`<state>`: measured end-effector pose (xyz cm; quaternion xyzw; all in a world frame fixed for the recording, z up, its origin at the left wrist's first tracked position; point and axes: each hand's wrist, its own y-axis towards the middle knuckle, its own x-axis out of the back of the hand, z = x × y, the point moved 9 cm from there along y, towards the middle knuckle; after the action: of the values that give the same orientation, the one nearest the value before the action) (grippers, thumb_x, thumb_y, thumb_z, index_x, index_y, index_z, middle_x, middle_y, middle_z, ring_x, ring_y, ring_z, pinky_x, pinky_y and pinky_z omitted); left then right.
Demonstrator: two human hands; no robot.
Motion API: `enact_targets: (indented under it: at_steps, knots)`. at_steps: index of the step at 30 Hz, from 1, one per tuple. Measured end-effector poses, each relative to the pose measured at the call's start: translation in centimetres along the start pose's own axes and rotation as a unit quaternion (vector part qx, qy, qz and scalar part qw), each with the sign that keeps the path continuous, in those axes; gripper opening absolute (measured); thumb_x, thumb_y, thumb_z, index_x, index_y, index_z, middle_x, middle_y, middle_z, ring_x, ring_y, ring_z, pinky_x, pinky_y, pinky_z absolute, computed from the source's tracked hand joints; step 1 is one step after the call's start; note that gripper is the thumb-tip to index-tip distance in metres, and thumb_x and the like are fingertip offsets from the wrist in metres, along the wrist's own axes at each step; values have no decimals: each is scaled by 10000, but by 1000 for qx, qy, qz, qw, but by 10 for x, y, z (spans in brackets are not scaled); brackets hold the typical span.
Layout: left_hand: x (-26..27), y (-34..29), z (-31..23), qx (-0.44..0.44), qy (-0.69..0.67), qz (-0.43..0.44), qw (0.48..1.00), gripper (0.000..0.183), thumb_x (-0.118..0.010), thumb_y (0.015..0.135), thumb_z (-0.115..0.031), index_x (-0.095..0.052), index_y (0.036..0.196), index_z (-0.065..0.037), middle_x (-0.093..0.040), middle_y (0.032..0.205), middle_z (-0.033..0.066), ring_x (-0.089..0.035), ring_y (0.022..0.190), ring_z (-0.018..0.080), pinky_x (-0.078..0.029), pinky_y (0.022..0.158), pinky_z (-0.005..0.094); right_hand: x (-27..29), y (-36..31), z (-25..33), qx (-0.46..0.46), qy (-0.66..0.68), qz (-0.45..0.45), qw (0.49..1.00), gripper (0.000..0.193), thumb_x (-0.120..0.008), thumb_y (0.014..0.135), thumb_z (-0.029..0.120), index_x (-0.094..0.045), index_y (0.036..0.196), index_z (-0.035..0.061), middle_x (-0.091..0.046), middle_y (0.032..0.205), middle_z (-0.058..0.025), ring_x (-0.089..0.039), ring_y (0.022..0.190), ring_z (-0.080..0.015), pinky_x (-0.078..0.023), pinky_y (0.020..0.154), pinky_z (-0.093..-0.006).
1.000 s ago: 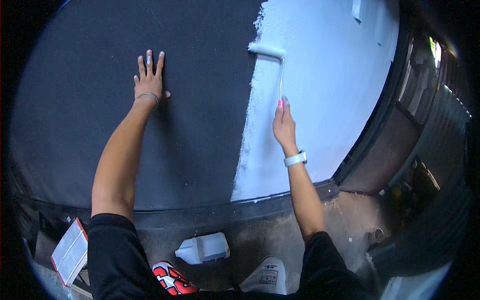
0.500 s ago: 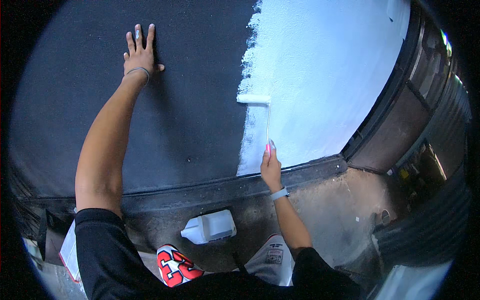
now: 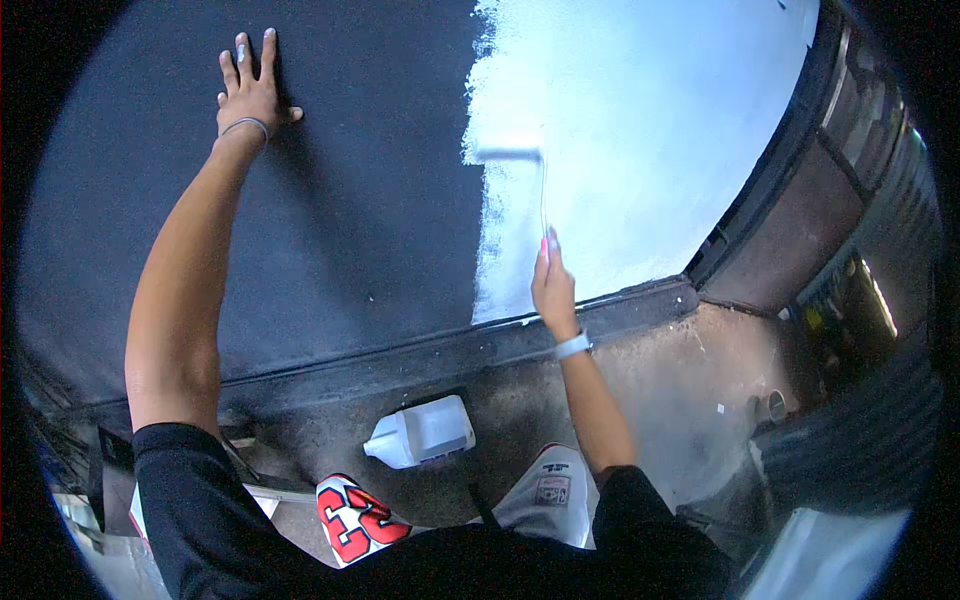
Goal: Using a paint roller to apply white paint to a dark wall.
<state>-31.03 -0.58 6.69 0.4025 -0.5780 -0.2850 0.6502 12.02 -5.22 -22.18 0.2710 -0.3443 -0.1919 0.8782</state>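
My right hand (image 3: 553,285) grips the pink handle of a paint roller (image 3: 508,154). The white roller sleeve, slightly blurred, lies against the wall where fresh white paint (image 3: 630,130) meets the dark wall surface (image 3: 350,200). That border between white and dark is ragged. Flat on the dark part, up and to the left, rests my left hand (image 3: 248,98) with its fingers spread and nothing in it. A pale smear marks one of its fingers.
A translucent plastic jug (image 3: 425,432) lies on its side on the floor (image 3: 650,410), near my legs. A dark ledge (image 3: 340,362) runs along the wall's foot. At the right stand a dark frame (image 3: 770,200) and corrugated sheeting (image 3: 850,440).
The roller has moved up along the edge of the white paint, my right hand rising with it. My left hand stays pressed on the wall. The view has shifted slightly.
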Motion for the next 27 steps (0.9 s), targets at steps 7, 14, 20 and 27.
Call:
enact_targets:
  at_steps: [7, 14, 20, 27]
  knots:
    - [-6, 0, 2, -8, 3, 6, 1000, 1240, -840, 673, -345, 69, 1517, -349, 53, 1603, 112, -18, 1457, 401, -346, 1074, 605, 7, 5, 7, 68, 30, -64, 995, 445, -437, 988, 150, -380, 1417, 48, -604, 727, -271, -618, 654, -444, -468, 565, -481]
    - [19, -6, -19, 49, 55, 140, 987, 1375, -876, 596, -422, 111, 1524, -180, 102, 1584, 187, 25, 1463, 390, -302, 1129, 520, 19, 17, 5, 4, -15, -20, 1000, 462, -434, 999, 189, -363, 1444, 83, -635, 766, -264, -651, 690, -421, -497, 605, -459]
    - [31, -7, -13, 60, 81, 135, 986, 1397, -885, 576, -432, 105, 1524, -165, 96, 1585, 185, 20, 1460, 398, -313, 1128, 507, -26, -69, -44, -22, -16, 43, 999, 470, -441, 997, 196, -357, 1450, 105, -652, 892, -268, -640, 743, -440, -497, 615, -469]
    - [27, -5, -14, 52, 76, 127, 988, 1410, -894, 562, -418, 109, 1524, -178, 85, 1585, 186, 13, 1459, 401, -314, 1130, 503, -56, -136, -108, -61, -81, 106, 989, 460, -419, 994, 261, -366, 1443, 173, -636, 740, -240, -610, 686, -451, -463, 608, -544]
